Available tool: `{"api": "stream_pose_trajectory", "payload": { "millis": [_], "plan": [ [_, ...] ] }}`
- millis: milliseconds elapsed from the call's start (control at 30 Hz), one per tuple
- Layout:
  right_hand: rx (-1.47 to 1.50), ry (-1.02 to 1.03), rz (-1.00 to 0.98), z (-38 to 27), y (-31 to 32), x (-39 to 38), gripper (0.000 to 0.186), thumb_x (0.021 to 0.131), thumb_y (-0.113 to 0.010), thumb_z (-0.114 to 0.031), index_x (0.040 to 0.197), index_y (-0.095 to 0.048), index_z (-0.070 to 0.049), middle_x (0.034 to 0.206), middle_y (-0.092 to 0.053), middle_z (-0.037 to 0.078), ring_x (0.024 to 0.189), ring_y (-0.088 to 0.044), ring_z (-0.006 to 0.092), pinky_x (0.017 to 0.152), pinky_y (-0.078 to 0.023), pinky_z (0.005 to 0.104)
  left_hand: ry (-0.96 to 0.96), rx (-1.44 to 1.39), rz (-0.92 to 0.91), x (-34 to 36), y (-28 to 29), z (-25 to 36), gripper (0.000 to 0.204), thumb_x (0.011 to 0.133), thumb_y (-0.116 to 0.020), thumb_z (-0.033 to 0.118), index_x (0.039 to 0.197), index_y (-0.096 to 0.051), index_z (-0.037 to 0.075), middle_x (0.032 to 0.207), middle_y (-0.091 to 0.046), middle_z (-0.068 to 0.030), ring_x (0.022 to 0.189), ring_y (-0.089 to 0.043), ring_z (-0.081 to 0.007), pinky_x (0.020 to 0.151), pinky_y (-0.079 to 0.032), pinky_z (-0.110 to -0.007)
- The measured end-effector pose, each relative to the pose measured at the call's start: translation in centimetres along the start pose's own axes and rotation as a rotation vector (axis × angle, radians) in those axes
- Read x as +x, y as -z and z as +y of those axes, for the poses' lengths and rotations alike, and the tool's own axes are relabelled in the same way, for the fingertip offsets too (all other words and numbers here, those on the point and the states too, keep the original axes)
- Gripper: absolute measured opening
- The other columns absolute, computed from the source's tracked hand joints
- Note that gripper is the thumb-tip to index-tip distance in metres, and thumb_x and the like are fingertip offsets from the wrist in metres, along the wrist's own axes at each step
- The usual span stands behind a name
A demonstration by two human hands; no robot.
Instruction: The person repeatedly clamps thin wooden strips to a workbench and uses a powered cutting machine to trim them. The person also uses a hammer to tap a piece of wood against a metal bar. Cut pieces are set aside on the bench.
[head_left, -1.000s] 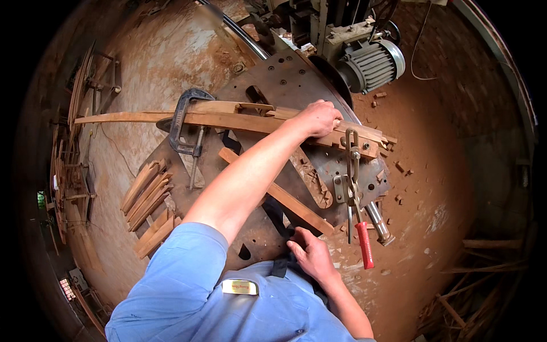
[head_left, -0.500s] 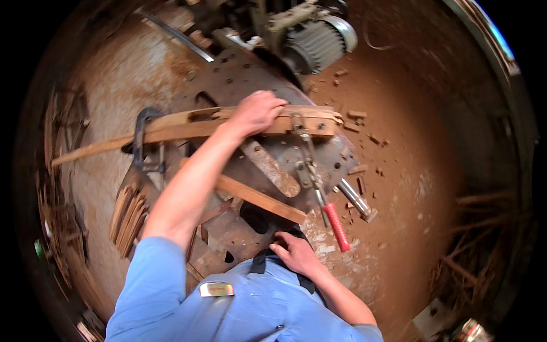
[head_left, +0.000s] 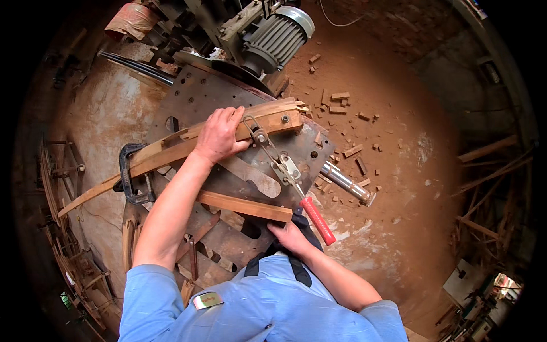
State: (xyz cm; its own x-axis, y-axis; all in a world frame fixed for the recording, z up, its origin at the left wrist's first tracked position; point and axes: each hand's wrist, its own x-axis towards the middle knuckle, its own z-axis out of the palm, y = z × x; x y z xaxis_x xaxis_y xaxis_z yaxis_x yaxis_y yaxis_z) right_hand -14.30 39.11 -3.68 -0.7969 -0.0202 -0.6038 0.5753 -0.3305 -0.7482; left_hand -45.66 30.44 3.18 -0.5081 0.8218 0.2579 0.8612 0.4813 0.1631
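Note:
My left hand (head_left: 219, 135) is closed over a long, slightly curved wooden strip (head_left: 165, 153), just left of a metal toggle clamp (head_left: 261, 138) with a red handle (head_left: 317, 221). The strip lies across a dark metal table plate (head_left: 199, 85). At its left part a black C-clamp (head_left: 132, 174) grips around it. My right hand (head_left: 292, 236) is at the plate's near edge, by the end of a shorter wooden bar (head_left: 248, 206). Its fingertips are hidden there, so I cannot tell what they touch.
A machine with a grey ribbed motor (head_left: 279, 39) stands at the far edge of the plate. Wood offcuts (head_left: 340, 102) litter the dusty floor on the right. A shiny metal cylinder (head_left: 345, 181) juts out beside the plate. Wood pieces are stacked along the left (head_left: 60, 239) and right (head_left: 490, 154).
The view has shifted and turned, bringing more of the motor machine into sight. My left hand now lies lower around the strip. My right hand has come closer to the shorter bar's end.

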Motion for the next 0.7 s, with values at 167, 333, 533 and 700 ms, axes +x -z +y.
{"api": "stream_pose_trajectory", "payload": {
  "millis": [167, 333, 533, 700],
  "plan": [
    [0.189, 0.016, 0.007, 1.3, -0.9, 1.4, 0.044, 0.095, -0.065, -0.018, 0.132, -0.051, -0.001, 0.126, -0.057, 0.008, 0.120, -0.050, 0.0191, 0.105, -0.038, 0.0320, -0.005, 0.022, -0.004, -0.2, -0.3, -0.5, 0.076, 0.060, -0.084, 0.032, 0.124, -0.060, -0.001, 0.115, -0.061, -0.0153, 0.103, -0.059, -0.0319, 0.091, -0.050, -0.041],
    [0.101, 0.078, 0.022, 3.0, -0.6, 2.4, 0.053, 0.091, -0.067, -0.016, 0.136, -0.045, -0.001, 0.127, -0.057, 0.013, 0.124, -0.051, 0.0250, 0.107, -0.038, 0.0355, -0.005, 0.055, -0.021, -0.2, -0.2, -0.2, 0.076, 0.059, -0.084, 0.031, 0.124, -0.059, 0.000, 0.116, -0.061, -0.0156, 0.103, -0.059, -0.0320, 0.092, -0.050, -0.041],
    [0.075, 0.059, 0.038, 5.2, -0.4, 3.6, 0.069, 0.086, -0.072, -0.018, 0.143, -0.036, 0.000, 0.134, -0.052, 0.017, 0.129, -0.048, 0.0278, 0.109, -0.036, 0.0373, 0.001, 0.063, -0.015, -0.1, -0.4, -0.1, 0.076, 0.058, -0.084, 0.030, 0.124, -0.059, 0.000, 0.115, -0.061, -0.0150, 0.103, -0.059, -0.0319, 0.092, -0.050, -0.041],
    [0.082, 0.099, 0.041, 6.3, -0.5, 4.4, 0.076, 0.085, -0.073, -0.020, 0.145, -0.032, 0.001, 0.136, -0.051, 0.019, 0.131, -0.048, 0.0287, 0.110, -0.036, 0.0376, -0.005, 0.079, -0.015, -0.1, -0.4, -0.1, 0.076, 0.058, -0.084, 0.029, 0.123, -0.059, 0.001, 0.115, -0.061, -0.0147, 0.102, -0.059, -0.0316, 0.093, -0.050, -0.041]
  ]
}}
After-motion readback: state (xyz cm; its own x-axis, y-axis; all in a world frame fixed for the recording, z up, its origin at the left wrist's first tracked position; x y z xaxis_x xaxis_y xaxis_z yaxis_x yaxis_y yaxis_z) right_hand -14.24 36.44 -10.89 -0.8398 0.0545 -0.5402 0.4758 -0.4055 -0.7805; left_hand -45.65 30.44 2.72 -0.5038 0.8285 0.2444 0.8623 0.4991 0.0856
